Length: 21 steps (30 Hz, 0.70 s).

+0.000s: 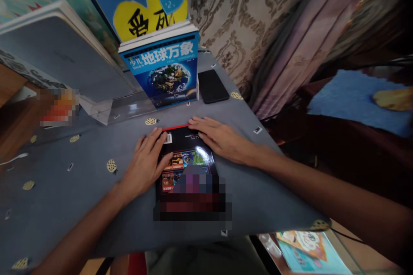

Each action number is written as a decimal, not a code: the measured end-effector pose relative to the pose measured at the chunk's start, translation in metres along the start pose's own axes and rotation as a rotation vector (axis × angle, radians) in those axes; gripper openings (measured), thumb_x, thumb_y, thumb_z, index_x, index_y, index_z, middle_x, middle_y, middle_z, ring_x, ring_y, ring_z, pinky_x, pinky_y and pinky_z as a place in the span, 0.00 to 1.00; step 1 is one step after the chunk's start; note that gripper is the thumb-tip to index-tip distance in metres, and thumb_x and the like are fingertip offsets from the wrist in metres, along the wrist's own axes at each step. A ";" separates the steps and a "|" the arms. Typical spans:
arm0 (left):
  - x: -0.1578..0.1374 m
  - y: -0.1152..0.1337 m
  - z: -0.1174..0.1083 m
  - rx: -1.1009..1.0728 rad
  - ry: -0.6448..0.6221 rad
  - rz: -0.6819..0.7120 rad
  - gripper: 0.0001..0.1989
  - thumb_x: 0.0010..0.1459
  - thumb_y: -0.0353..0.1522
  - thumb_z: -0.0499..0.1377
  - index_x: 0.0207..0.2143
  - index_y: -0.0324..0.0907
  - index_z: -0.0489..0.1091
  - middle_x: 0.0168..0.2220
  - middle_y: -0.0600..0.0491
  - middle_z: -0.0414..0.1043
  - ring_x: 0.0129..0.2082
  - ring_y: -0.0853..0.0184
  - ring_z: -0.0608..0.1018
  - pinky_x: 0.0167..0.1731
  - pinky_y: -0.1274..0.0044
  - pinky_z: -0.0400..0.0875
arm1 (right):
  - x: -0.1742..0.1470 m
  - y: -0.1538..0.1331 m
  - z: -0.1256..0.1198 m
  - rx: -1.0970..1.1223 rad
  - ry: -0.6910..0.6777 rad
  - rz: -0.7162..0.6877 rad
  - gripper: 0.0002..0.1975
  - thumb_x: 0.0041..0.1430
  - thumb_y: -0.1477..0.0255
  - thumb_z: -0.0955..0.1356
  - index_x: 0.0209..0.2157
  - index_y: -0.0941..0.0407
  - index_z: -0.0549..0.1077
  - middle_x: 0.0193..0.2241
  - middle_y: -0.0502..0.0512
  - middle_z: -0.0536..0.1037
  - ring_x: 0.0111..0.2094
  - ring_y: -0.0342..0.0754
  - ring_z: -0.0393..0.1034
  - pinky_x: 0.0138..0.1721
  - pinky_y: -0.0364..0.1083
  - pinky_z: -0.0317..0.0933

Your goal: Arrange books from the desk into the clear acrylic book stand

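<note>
A black book (180, 142) with a red edge at its far end lies flat on the table in front of me. Small colour pictures and a barcode show on its cover, and its near part is blurred out. My left hand (149, 161) rests along the book's left side, fingers stretched out, the thumb over the cover. On the far right corner lies my right hand (222, 139), its fingers flat across the book's edge. Neither hand is wrapped round the book.
A blue book with a globe (171, 79) stands upright beyond my hands, before other standing books. Right of it lies a black phone (213, 86). A large grey panel (67, 56) leans at left. The grey tablecloth (87, 197) has pineapple prints. Curtains (290, 30) hang at right.
</note>
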State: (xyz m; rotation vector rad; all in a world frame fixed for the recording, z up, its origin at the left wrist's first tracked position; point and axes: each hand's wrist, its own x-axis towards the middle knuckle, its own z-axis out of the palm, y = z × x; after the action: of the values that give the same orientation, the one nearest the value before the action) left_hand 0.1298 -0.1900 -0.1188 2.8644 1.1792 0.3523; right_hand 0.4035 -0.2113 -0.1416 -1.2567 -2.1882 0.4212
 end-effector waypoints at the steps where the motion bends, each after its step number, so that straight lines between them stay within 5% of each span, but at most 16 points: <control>1: 0.002 -0.001 0.001 -0.014 0.000 0.003 0.27 0.71 0.45 0.45 0.65 0.41 0.57 0.68 0.41 0.59 0.69 0.53 0.61 0.64 0.54 0.60 | 0.000 0.001 0.001 -0.005 -0.004 -0.001 0.20 0.71 0.75 0.58 0.60 0.55 0.67 0.63 0.59 0.70 0.67 0.51 0.60 0.68 0.60 0.55; 12: 0.008 0.006 0.006 -0.011 0.030 -0.026 0.28 0.71 0.45 0.45 0.65 0.38 0.57 0.67 0.37 0.60 0.67 0.51 0.64 0.64 0.54 0.61 | 0.012 0.008 0.006 -0.077 -0.039 -0.034 0.23 0.68 0.80 0.58 0.61 0.57 0.67 0.65 0.61 0.66 0.69 0.52 0.54 0.67 0.61 0.55; 21: 0.006 0.005 0.006 -0.012 0.053 -0.013 0.28 0.71 0.45 0.46 0.66 0.40 0.57 0.66 0.40 0.62 0.68 0.53 0.63 0.64 0.55 0.61 | 0.007 0.008 -0.005 0.026 0.090 0.032 0.19 0.68 0.76 0.60 0.56 0.53 0.72 0.56 0.57 0.76 0.59 0.53 0.69 0.61 0.60 0.63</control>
State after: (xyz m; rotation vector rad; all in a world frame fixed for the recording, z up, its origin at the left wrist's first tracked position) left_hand 0.1390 -0.1886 -0.1232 2.8527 1.1982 0.4362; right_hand 0.4093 -0.2013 -0.1400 -1.2734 -2.0836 0.3977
